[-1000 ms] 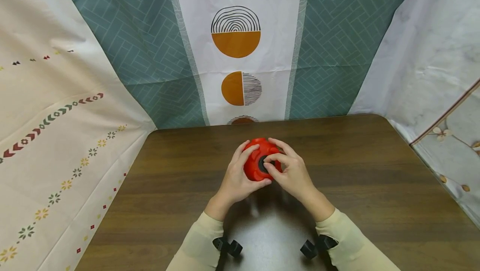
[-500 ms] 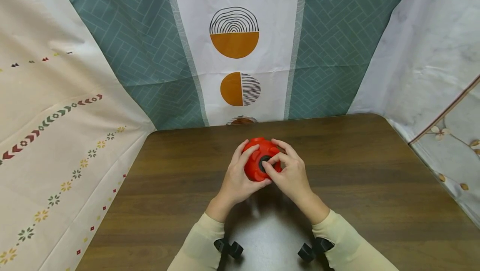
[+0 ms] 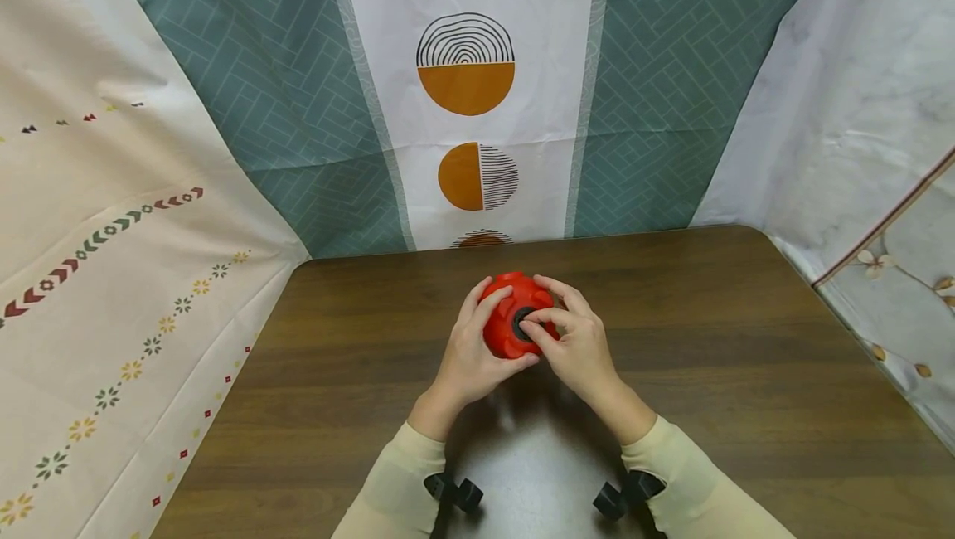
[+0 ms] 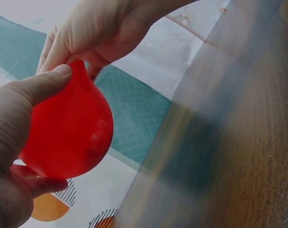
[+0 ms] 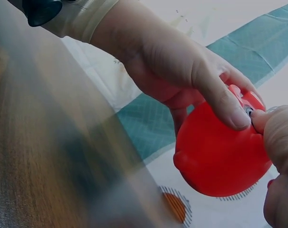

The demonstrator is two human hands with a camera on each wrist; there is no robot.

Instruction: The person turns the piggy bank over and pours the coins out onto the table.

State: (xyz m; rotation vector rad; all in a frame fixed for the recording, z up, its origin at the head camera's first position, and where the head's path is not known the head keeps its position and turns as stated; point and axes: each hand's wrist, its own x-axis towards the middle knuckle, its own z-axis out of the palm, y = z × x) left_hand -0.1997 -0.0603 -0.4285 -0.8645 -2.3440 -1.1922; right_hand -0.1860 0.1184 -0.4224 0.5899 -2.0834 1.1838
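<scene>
A glossy red piggy bank [image 3: 501, 332], round with stubby bumps, is held above the table with its black round plug [image 3: 518, 326] facing up. My left hand [image 3: 472, 355] grips its left side, fingers over the far edge and thumb at the near edge. With thumb and index finger my right hand [image 3: 585, 352] pinches at the plug, while its other fingers rest on the bank's far right side. In the left wrist view the smooth body of the bank [image 4: 77, 128] fills the left hand. The right wrist view shows the right thumb beside the dark plug [image 5: 248, 110].
A brown wooden table [image 3: 336, 406] lies below, with a bright reflection near its front. Patterned cloths hang around it: a green and white cloth [image 3: 522, 108] behind, a cream cloth [image 3: 134, 274] at left, a white cloth [image 3: 843, 149] at right. Black camera mounts sit on both wrists.
Both hands stay on the bank at almost the same spot. The right thumb and fingers shift slightly at the plug, and the bank tilts a little.
</scene>
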